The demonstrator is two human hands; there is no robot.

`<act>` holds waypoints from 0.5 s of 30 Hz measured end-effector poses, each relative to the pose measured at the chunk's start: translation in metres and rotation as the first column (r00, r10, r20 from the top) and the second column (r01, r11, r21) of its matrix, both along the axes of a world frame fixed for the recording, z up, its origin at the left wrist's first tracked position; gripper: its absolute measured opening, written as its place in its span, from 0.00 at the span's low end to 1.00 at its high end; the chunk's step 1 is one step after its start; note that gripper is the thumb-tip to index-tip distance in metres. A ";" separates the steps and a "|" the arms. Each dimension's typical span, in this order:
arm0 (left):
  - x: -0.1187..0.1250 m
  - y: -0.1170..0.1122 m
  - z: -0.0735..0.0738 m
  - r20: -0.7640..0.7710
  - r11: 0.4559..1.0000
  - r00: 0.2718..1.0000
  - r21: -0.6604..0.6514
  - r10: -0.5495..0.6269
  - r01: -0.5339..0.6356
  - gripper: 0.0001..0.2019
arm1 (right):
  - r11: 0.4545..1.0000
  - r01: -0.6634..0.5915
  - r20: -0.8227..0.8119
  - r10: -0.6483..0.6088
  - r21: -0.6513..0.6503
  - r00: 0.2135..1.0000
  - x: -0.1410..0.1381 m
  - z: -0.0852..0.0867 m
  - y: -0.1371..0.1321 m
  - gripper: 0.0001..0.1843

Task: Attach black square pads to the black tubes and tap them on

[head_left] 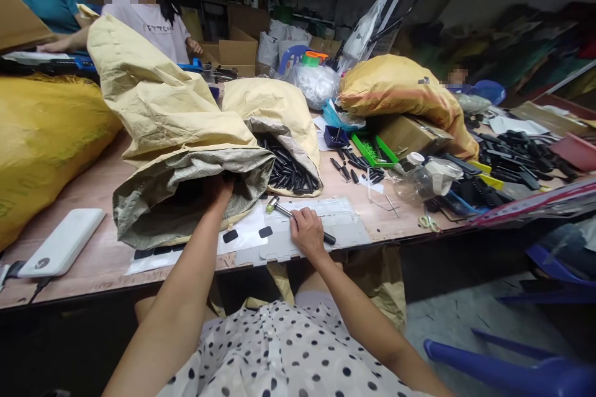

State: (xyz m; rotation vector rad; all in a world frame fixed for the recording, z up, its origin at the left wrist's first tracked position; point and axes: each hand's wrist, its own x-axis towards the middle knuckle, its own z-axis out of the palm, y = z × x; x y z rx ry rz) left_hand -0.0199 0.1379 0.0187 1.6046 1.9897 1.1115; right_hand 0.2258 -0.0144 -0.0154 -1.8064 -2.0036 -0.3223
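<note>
My left hand (pixel 216 191) reaches into the mouth of a large tan woven sack (pixel 177 136) lying on the wooden table (pixel 93 248); its fingers are hidden inside. My right hand (pixel 306 231) rests on the table, closed around the handle of a small hammer (pixel 279 207) whose head points left. The hammer lies over clear plastic sheets (pixel 326 226) with small black pads (pixel 230 236) on them. A second tan sack (pixel 279 118) beside the first is open and shows several black rod-shaped parts (pixel 288 173).
A white power bank (pixel 63 242) lies at left by a yellow sack (pixel 41 136). Black parts (pixel 521 158), a green tray (pixel 370 150), a cardboard box (pixel 410 133) and a plastic bottle (pixel 419 177) crowd the right. Other people (pixel 153 18) sit across the table. A blue chair (pixel 512 366) stands lower right.
</note>
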 end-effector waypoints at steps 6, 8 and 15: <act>-0.009 -0.040 0.007 -0.096 0.999 0.995 0.034 0.017 -0.014 0.08 | 0.999 0.015 -0.015 -0.015 -0.030 1.000 0.000 0.002 -0.001 0.10; -0.008 -0.074 0.006 -0.110 0.992 0.993 0.111 -0.048 0.060 0.10 | 0.999 0.018 -0.022 -0.019 -0.040 1.000 -0.001 0.002 -0.001 0.10; 0.012 -0.156 -0.027 -0.168 0.897 0.902 0.139 -0.397 0.420 0.05 | 0.992 0.019 -0.096 -0.032 -0.126 0.995 0.002 0.007 0.005 0.11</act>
